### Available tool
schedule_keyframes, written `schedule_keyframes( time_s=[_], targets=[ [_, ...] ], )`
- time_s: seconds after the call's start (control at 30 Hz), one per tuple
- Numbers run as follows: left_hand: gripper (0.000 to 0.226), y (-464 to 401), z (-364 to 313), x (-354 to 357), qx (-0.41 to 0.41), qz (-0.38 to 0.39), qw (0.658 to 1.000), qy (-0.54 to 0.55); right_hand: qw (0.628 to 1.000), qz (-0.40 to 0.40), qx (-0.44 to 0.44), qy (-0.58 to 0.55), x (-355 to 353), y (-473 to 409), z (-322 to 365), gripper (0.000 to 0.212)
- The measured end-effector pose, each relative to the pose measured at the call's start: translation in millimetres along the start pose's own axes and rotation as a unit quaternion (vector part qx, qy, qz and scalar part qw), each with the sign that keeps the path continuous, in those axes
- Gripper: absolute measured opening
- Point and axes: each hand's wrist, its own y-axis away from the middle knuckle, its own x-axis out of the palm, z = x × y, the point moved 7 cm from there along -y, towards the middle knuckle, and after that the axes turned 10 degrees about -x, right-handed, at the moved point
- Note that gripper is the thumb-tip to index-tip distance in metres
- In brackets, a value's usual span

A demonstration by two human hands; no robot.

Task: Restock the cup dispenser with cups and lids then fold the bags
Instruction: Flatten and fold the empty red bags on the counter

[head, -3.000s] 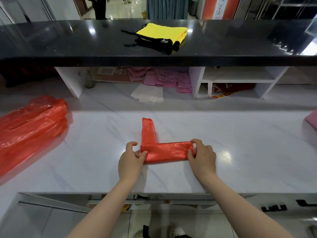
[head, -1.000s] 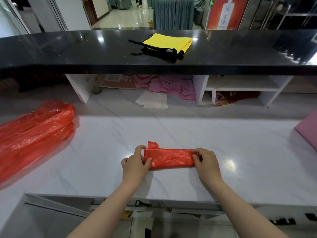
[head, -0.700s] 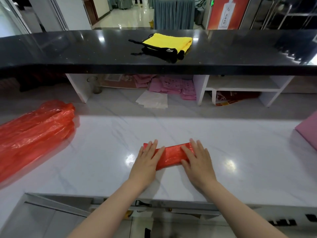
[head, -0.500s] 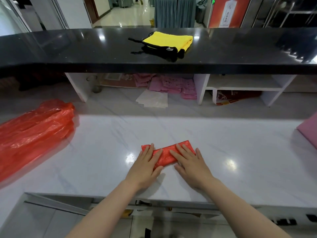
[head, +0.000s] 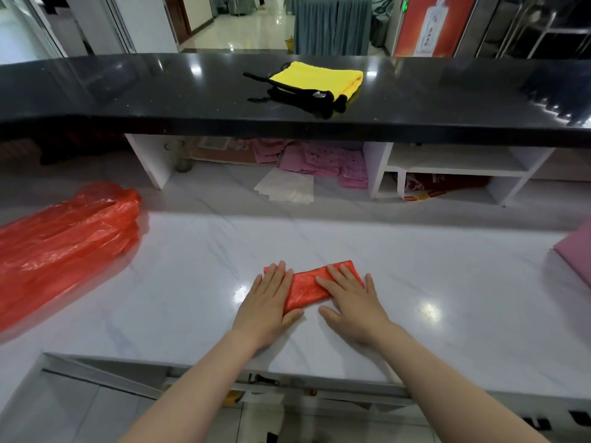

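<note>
a folded red bag [head: 307, 287] lies as a narrow flat strip on the white marble surface [head: 415, 266], near its front edge and roughly in the middle, tilted so its right end sits a little farther back. the person's left hand [head: 267, 306] lies flat on the strip's left end with fingers straight and together, pressing down, thumb out along the near side. the right hand [head: 353, 303] lies flat on the right end the same way, fingers spread and straight, thumb resting on the marble just in front of the strip. neither hand has a grip on anything; both are open palms pressing the plastic.

well apart to the left, a loose heap of unfolded red bags [head: 60, 241] sprawls across the same surface. at the right edge a pink item [head: 575, 254] pokes into view. behind, a raised black counter [head: 128, 97] carries a yellow cloth [head: 316, 79] with black straps. under it, white papers [head: 286, 188] and pink sheets [head: 323, 161] lie in the recess.
</note>
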Motion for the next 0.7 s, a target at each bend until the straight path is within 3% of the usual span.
schedule_keyframes(
  time_s=[0.13, 0.27, 0.7],
  targets=[
    [0.072, 22, 14, -24, -0.025, -0.056, 0.996, 0.060, 0.993, -0.083, -0.066, 0.056, -21, -4, 19, 0.058],
    [0.062, 49, 60, -47, -0.127, -0.080, 0.968, 0.201, 0.977, -0.153, -0.144, 0.034, -38, -35, 72, 0.042],
    [0.048, 202, 265, -85, -0.383, -0.213, 0.861, 0.258, 0.953, -0.036, -0.301, -0.019, 19, -144, 302, 0.035]
  ],
)
